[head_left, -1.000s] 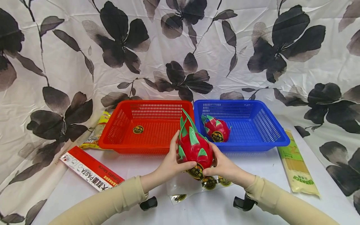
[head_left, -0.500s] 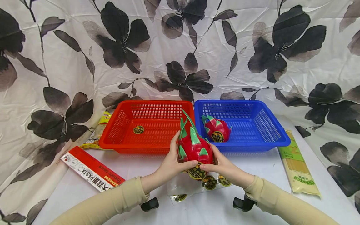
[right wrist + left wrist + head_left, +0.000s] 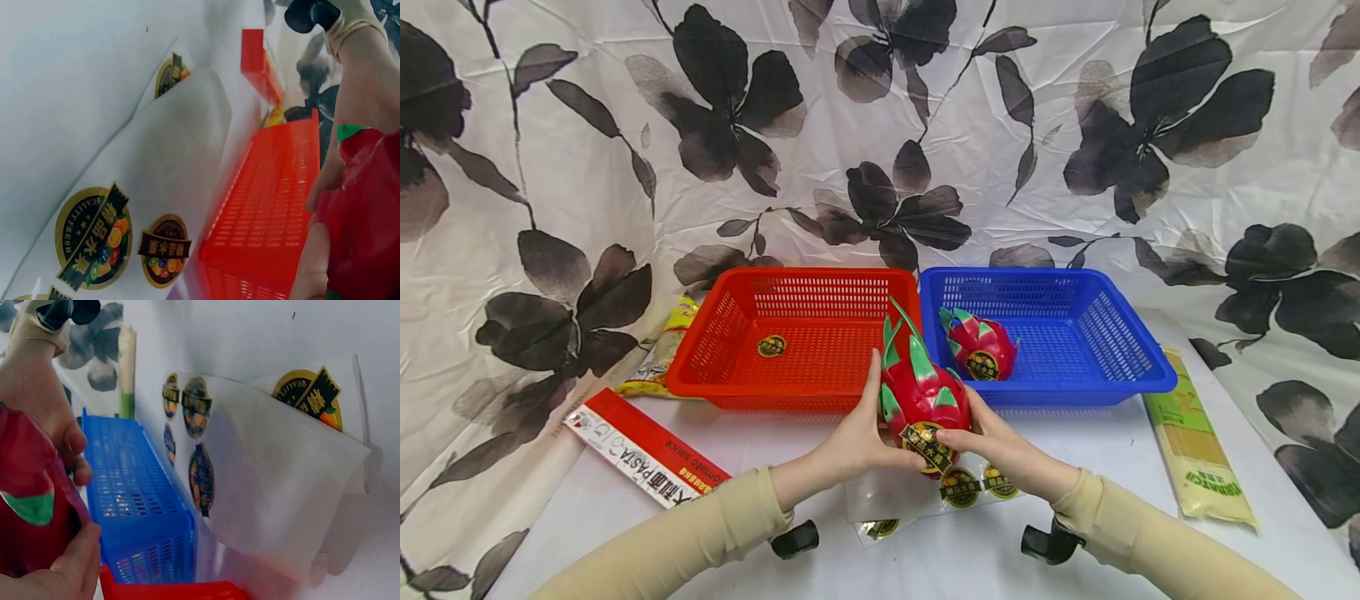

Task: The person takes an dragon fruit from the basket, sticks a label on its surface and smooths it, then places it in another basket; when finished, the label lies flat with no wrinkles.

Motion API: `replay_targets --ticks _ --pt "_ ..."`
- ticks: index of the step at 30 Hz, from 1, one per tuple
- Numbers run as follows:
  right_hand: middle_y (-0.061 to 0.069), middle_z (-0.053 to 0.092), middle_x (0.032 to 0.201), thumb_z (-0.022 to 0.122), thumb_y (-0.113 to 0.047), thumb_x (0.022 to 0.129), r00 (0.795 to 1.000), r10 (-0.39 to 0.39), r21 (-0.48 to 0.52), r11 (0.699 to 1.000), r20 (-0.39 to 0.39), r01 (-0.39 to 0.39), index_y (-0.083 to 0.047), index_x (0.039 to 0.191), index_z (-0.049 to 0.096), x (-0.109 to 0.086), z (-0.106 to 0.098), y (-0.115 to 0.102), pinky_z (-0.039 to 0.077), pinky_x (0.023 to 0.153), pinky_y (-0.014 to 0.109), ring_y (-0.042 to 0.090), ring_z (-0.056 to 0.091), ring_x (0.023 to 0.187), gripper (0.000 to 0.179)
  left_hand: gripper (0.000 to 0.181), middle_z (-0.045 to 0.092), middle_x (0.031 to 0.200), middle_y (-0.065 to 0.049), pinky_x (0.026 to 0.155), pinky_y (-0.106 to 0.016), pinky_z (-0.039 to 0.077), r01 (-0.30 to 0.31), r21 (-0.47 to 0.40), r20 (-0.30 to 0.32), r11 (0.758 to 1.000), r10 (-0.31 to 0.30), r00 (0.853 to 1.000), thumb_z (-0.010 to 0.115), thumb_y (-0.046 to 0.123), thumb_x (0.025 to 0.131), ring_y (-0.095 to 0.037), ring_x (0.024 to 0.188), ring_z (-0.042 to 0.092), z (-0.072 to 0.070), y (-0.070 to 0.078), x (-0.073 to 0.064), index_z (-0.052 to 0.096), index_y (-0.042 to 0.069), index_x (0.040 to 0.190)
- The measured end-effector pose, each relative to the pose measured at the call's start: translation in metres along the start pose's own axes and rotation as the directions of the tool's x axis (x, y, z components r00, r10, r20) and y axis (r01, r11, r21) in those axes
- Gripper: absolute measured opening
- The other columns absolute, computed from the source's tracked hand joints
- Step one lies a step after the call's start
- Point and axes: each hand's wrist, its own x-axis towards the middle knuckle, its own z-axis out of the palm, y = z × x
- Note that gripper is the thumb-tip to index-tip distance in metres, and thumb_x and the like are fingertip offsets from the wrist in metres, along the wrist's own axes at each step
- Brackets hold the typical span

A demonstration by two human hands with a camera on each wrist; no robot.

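Note:
In the head view a red dragon fruit with green leaf tips is held above the table between both hands. My left hand grips its left side, one finger pointing up along it. The left thumb lies low at the edge of a round black-and-gold sticker on the fruit's near side. From the right, my right hand holds the fruit, its thumb pressed on the sticker. Below lies a sticker sheet with several similar labels, shown larger in the right wrist view as a curling sheet.
A red basket with one round sticker inside stands behind, beside a blue basket holding another dragon fruit. At left lie a pasta box and a yellow bag; at right, a noodle pack.
The fruit has tilted slightly so its sticker shows more fully. The left thumb has slid down towards the sticker's lower edge, while the right thumb has moved up onto the sticker.

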Motion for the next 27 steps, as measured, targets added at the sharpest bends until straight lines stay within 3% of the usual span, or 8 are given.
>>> replay_targets --ticks 6,14,27 --pt "0.018 0.034 0.141 0.062 -0.039 0.084 0.999 0.002 -0.044 0.999 0.039 -0.001 -0.009 0.147 0.006 0.0003 -0.0015 0.0019 0.033 0.105 0.05 0.031 0.037 0.128 0.089 0.134 0.024 0.146 -0.016 0.092 -0.039 0.048 0.01 0.023 0.026 1.0 -0.01 1.0 0.083 0.024 0.065 -0.033 0.117 0.051 -0.0006 -0.0023 -0.0006 -0.026 0.029 0.142" --pt "0.021 0.042 0.132 0.077 -0.021 0.074 0.996 -0.037 -0.076 0.996 0.078 0.043 -0.011 0.144 0.008 0.0024 -0.0025 0.0052 0.05 0.088 0.039 0.027 0.055 0.106 0.098 0.135 0.025 0.147 -0.013 0.095 -0.039 0.046 0.002 0.048 0.001 0.999 -0.002 1.0 0.084 0.021 0.064 -0.032 0.123 0.046 0.0002 -0.0043 -0.0005 -0.026 0.029 0.142" --pt "0.018 0.04 0.134 0.074 -0.018 0.076 0.995 -0.019 -0.034 0.999 0.094 0.022 -0.016 0.146 0.005 0.0025 -0.0033 0.0057 0.049 0.091 0.039 0.028 0.052 0.111 0.098 0.127 0.028 0.146 -0.017 0.09 -0.039 0.05 -0.006 0.064 0.016 0.998 0.005 1.0 0.08 0.031 0.067 -0.034 0.111 0.055 -0.0035 -0.0044 -0.0018 -0.021 0.026 0.145"
